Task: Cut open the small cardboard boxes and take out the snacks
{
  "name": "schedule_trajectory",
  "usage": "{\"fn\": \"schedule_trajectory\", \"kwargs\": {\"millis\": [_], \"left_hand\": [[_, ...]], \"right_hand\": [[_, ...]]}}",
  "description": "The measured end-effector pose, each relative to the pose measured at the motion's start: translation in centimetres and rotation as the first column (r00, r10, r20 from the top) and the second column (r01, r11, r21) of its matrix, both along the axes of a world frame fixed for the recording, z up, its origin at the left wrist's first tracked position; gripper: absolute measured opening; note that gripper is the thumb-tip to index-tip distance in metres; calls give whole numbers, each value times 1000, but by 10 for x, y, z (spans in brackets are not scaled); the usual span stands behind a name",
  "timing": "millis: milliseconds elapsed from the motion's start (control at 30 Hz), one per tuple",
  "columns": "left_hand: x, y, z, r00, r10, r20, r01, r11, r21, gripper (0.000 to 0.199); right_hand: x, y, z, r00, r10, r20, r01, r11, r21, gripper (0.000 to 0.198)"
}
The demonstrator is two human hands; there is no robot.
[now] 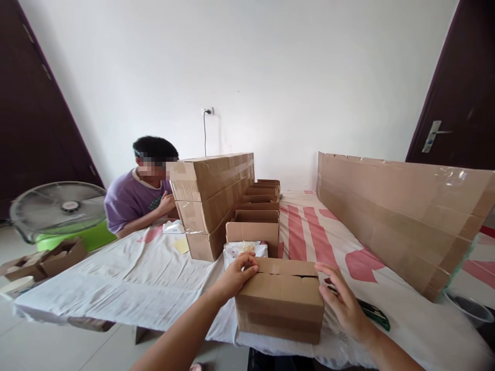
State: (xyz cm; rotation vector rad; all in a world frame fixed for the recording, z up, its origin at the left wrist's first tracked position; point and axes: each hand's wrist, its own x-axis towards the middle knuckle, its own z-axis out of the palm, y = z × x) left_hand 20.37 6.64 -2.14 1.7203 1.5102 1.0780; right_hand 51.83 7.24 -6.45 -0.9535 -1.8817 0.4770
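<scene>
A small brown cardboard box (279,309) sits in front of me at the table's near edge, its top flaps folded down with a narrow dark gap at the right of the seam. My left hand (240,273) has its fingers curled over the box's upper left corner. At the opposite end, my right hand (342,299) is held with fingers apart, fingertips at the upper right edge of the box. Partly under my right hand lies a green and black utility knife (374,314). Just behind the box is a white plastic packet (232,249), partly covered.
Open boxes (253,232) stand in a row beyond, beside stacked taped cartons (209,206). A tall cardboard panel (386,216) borders the right of the cloth-covered table (96,288). A person (131,198) leans at the left, near a fan (69,206). A bowl (469,307) is far right.
</scene>
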Motion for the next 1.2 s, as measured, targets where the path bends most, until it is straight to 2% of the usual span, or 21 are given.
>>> {"fn": "schedule_trajectory", "kwargs": {"millis": [67,133,233,333,500,667,767,867,900,967,1067,1133,1200], "left_hand": [[0,1,2,1000,-5,-8,5,1000,-3,24],[0,2,2,1000,-15,-17,15,1000,0,22],[0,3,2,999,-36,-34,36,999,4,22],[0,3,2,997,-55,-55,55,998,-7,24],[0,2,5,992,-56,-110,49,996,-68,37],[2,1,10,989,-54,-138,39,993,-111,40],[3,-1,12,988,-46,-144,31,993,-110,39],[3,-2,12,987,-53,-149,35,993,-116,37],[3,-1,12,987,-58,-150,40,992,-120,37],[3,0,12,986,-67,-151,48,991,-129,37],[2,1,12,986,-74,-150,55,990,-131,36],[1,0,11,986,-76,-149,57,990,-126,36],[1,0,11,986,-77,-149,60,991,-120,36]], "right_hand": [[20,12,-13,998,-66,0,66,996,-64,37],[42,25,-32,986,-131,103,142,984,-110,33],[71,38,-63,929,-222,294,256,963,-80,28],[87,38,-80,878,-223,423,263,964,-37,29],[90,40,-73,858,-136,495,167,986,-20,38],[88,54,-61,822,-116,558,236,961,-147,44],[83,59,-44,797,-160,582,307,938,-163,41],[68,60,-9,819,-230,526,319,944,-84,35],[60,59,6,835,-226,503,281,959,-35,36],[40,53,39,868,-125,481,118,992,45,33],[2,41,83,866,58,497,-101,993,59,32],[-26,31,102,811,164,561,-204,979,8,32],[-52,22,113,715,213,666,-238,970,-54,31]]}}
